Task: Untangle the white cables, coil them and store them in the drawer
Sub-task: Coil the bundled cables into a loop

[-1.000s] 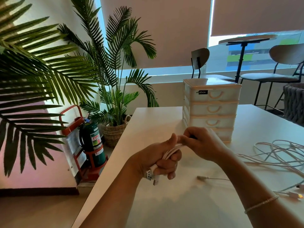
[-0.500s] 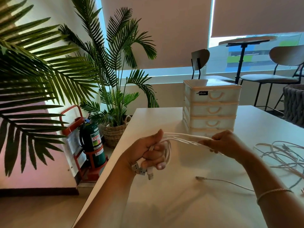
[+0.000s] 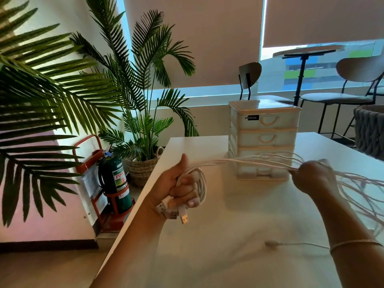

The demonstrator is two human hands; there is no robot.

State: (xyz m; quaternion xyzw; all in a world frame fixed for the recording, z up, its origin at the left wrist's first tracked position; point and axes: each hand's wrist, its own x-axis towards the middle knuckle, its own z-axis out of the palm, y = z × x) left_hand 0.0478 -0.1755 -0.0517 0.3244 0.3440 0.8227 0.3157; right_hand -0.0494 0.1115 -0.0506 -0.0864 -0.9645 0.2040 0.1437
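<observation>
My left hand (image 3: 180, 187) grips a bundle of white cables (image 3: 239, 162) above the white table (image 3: 218, 235); a loop hangs round its fingers and USB plugs (image 3: 173, 212) stick out below the fist. The strands run taut to the right into my right hand (image 3: 311, 176), whose fingers pinch them in front of the drawer unit. Beyond that hand the cables trail off blurred to the right. A small white drawer unit (image 3: 264, 138) with several shut drawers stands at the back of the table. One loose cable end (image 3: 272, 244) lies on the table near my right forearm.
Palm plants (image 3: 137, 96) and a green fire extinguisher (image 3: 115, 181) in a red stand are left of the table. Chairs (image 3: 351, 84) and a round table stand behind, by the window. A dark woven basket (image 3: 368, 129) sits at the far right.
My right hand has slid rightward along the cables, away from my left hand, drawing the strands out taut. My left hand has kept its grip, with a loop now round its fingers.
</observation>
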